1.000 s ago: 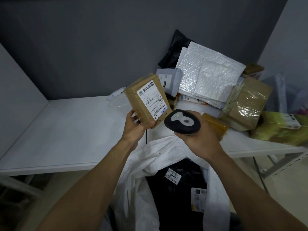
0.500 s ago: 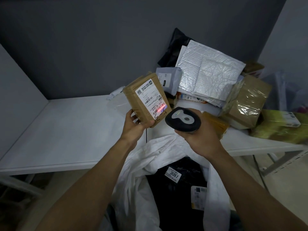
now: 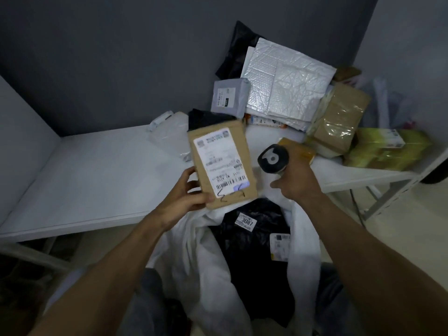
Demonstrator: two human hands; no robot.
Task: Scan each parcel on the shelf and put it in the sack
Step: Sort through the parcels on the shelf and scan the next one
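Note:
My left hand grips a brown cardboard parcel by its lower left corner, its white label facing me, above the mouth of the white sack. The parcel hangs over the shelf's front edge. My right hand holds a black barcode scanner, just right of the parcel, its head turned up towards me. No red scan light shows on the label. Inside the sack lie black bagged parcels with white labels.
The white shelf runs left and is bare there. At the back right sit a pile of silver bubble mailers, a grey bag, a taped brown box and yellow-green packs. A metal shelf leg stands at the right.
The red scan light on the label has gone out. My left hand has lowered the parcel and tilted it flatter towards the sack. The scanner has drawn away to the right.

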